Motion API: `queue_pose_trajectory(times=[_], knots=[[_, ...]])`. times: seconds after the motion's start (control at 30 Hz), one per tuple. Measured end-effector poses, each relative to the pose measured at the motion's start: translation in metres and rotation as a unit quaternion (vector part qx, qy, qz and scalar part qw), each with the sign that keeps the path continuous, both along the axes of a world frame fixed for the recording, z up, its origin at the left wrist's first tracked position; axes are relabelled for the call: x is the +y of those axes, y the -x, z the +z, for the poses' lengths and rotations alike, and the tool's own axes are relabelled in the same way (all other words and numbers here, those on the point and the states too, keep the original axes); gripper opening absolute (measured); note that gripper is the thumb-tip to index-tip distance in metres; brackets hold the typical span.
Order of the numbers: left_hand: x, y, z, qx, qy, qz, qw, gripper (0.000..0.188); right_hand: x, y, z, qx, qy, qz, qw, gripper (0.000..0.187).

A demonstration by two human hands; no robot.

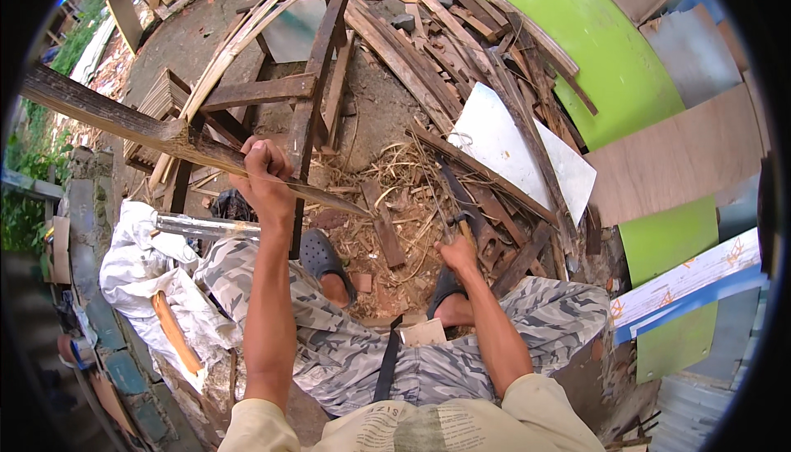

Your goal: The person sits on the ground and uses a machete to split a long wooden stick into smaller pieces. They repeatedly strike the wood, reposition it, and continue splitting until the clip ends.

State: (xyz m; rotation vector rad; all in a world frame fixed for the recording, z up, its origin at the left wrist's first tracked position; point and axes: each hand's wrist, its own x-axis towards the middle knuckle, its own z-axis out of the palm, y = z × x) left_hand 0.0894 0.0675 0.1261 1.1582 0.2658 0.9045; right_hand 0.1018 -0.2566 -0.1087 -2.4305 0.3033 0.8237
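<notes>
One long wooden strip (189, 145) slanted from upper left down rightward, its lower part clasped in the fingers of the nearer left hand (268, 178), while the right hand (457, 252), rightward of its lower end, clenched a handled tool (466, 229)

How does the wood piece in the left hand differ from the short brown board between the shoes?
The wood piece is longer than the board. The left hand holds the wood piece raised, while the board lies among shavings. The wood piece tapers at its right end; the board does not. Both are wooden.
</notes>
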Motion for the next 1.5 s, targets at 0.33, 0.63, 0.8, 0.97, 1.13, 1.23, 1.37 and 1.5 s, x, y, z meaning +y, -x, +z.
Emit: queue_pose_trajectory(times=[0.33, 0.63, 0.8, 0.97, 1.13, 1.23, 1.37, 1.5], knots=[[-0.017, -0.012, 0.003, 0.011, -0.027, -0.052, 0.998, 0.036, 0.071, 0.014, 0.138, -0.171, -0.271, -0.034, 0.946, 0.036], [-0.025, -0.014, 0.005, 0.026, 0.013, -0.050, 0.998, 0.034, 0.093, 0.064, -0.095, 0.024, -0.099, 0.090, 0.991, 0.026], [-0.027, -0.013, 0.006, 0.021, -0.036, -0.039, 0.998, 0.037, 0.092, 0.046, -0.077, 0.340, -0.328, -0.162, 0.866, 0.031], [-0.024, -0.011, 0.002, 0.034, -0.064, -0.004, 0.997, 0.037, 0.117, 0.014, 0.067, -0.044, -0.219, 0.064, 0.973, 0.033], [-0.020, -0.007, -0.002, 0.029, -0.029, -0.017, 0.999, 0.037, 0.135, 0.001, 0.109, -0.198, -0.387, -0.039, 0.900, 0.033], [-0.025, -0.012, 0.007, 0.036, -0.044, -0.018, 0.998, 0.037, 0.116, 0.041, -0.007, -0.208, -0.275, -0.013, 0.938, 0.030], [-0.035, -0.011, 0.002, 0.016, 0.015, -0.048, 0.999, 0.037, 0.088, 0.061, -0.115, 0.041, -0.122, 0.052, 0.990, 0.020], [-0.025, -0.007, -0.001, 0.010, -0.007, -0.045, 0.999, 0.038, 0.081, 0.059, -0.097, 0.323, -0.312, -0.100, 0.888, 0.016]])
